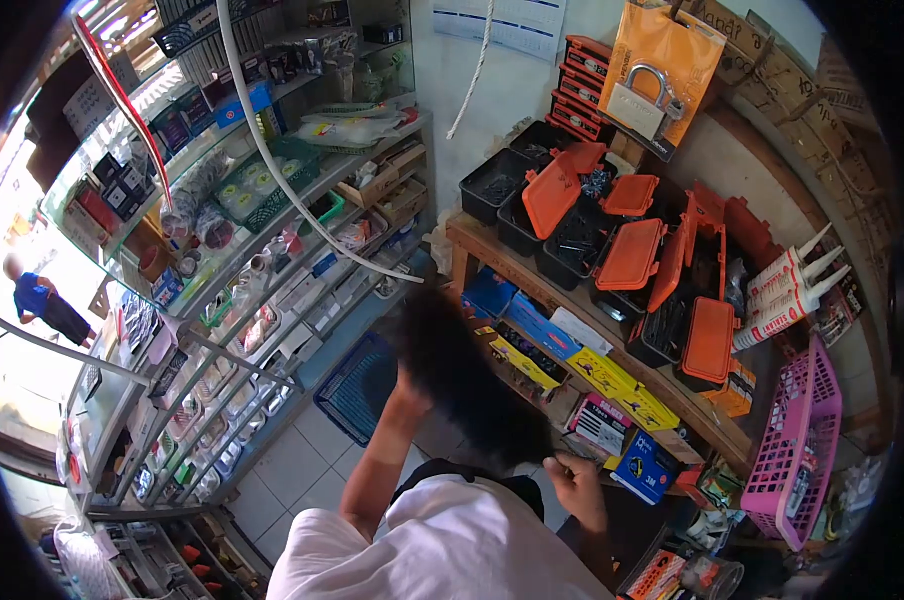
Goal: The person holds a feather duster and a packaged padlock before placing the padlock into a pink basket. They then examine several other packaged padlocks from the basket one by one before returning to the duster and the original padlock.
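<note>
Touching dark hair (472, 390), left hand (409, 388) – right hand (578, 490) near yellow boxes (622, 392).

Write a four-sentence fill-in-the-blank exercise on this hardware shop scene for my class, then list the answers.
1. The black plastic compartment cases on the wooden bench have hinged lids coloured ____.
2. The perforated plastic basket at the bench's right end is ____.
3. The orange card high on the wall shows a big silver ____.
4. The person in the white shirt has the left hand raised to the ____.

Answers: orange; pink; padlock; head
</note>
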Demonstrator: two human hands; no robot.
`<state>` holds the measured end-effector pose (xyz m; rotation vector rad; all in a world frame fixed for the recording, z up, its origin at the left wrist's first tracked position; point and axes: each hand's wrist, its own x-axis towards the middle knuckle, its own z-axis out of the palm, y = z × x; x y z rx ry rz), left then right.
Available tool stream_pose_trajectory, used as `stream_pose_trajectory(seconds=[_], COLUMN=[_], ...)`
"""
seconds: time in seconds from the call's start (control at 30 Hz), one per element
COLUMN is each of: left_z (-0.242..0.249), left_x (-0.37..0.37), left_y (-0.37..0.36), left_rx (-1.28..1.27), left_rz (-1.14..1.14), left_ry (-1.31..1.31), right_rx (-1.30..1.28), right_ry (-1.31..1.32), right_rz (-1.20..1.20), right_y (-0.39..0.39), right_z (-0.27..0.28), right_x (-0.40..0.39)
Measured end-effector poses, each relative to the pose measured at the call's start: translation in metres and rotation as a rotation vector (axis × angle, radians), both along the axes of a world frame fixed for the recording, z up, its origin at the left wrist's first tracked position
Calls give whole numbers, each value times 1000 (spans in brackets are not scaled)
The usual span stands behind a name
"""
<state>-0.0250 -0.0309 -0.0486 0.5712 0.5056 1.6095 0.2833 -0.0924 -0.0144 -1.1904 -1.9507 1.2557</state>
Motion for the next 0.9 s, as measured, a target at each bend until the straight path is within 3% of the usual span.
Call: stream_pose_trajectory(seconds=[0.07,0.1,0.17,0.2,0.27,0.3,0.33,0.4,0.47,0.53,0.57,0.63,0.67,0.73,0.87,0.9], left_z=[12,6,7,7,20,29,17,-9,-16,1,-4,-19,-13,-1,-5,-8], left_x=[-2,-2,-1,1,8,5,5,6,9,11,12,11,5,-6,9,15], left_y=[-5,-3,2,1,-7,-8,-4,2,3,1,0,-3,-4,-7,-9,-8], left_rx=[-142,-141,56,57,-201,-191,-189,128,88,158,160,10,11,242,224,203], left_rz=[88,86,-94,-96,150,29,28,-25,37,146,152,299,303,53,80,49], left_ry=[-264,-265,71,72,-217,-293,-294,-80,-29,-549,-549,-146,-143,-580,-608,-742], right_rx=[-39,-75,-64,-55,-67,-77,-75,-49,-32,-17,-42,-67,-120,-171,-179,-160], right_ry=[-15,-34,-51,-66,-44,-26,-26,-41,-46,-53,-50,-43,-86,-133,-144,-118], right_rz=[28,60,66,72,42,17,17,132,102,79,116,160,134,111,75,60], right_y=[1,3,6,6,5,5,6,5,1,0,-1,-6,-9,-13,-18,-20], right_z=[-3,-4,-10,-12,-7,-3,-4,-7,-3,-2,-4,-8,-9,-9,-5,-5], right_x=[1,3,9,10,3,0,1,1,-6,-7,-4,6,14,20,6,0])
